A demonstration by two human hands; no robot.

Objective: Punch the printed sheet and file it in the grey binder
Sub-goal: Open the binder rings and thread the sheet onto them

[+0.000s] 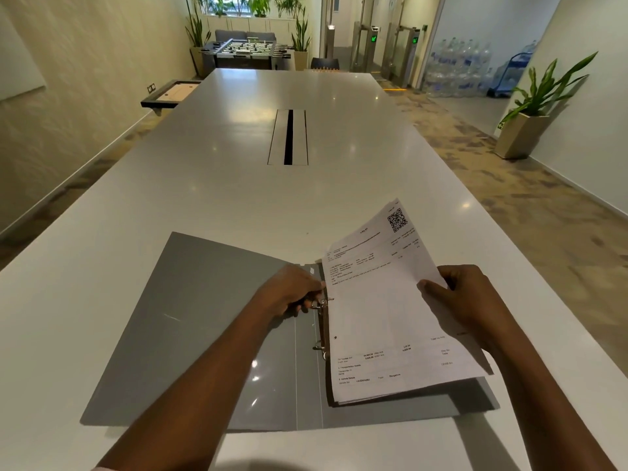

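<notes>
— Past both forearms, looking down on the grey binder (204,334), lying open on the table (238,164). Gripping what?

— Pinching the printed sheet (380,300) by its right edge with the right hand (465,300); curling left hand (289,294) fingers round the upper ring (321,304).

— Lining up how?

— Holding the sheet's long axis parallel to the spine, with its punched edge just right of the rings, nearest the left hand. Probably needing lowering leftward onto the prongs.

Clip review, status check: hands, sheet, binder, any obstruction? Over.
Left hand grips upper ring. Right hand pinches printed sheet by its right edge; sheet punched, raised over filed pages. Grey binder open flat on white table; nothing else in the way.
</notes>
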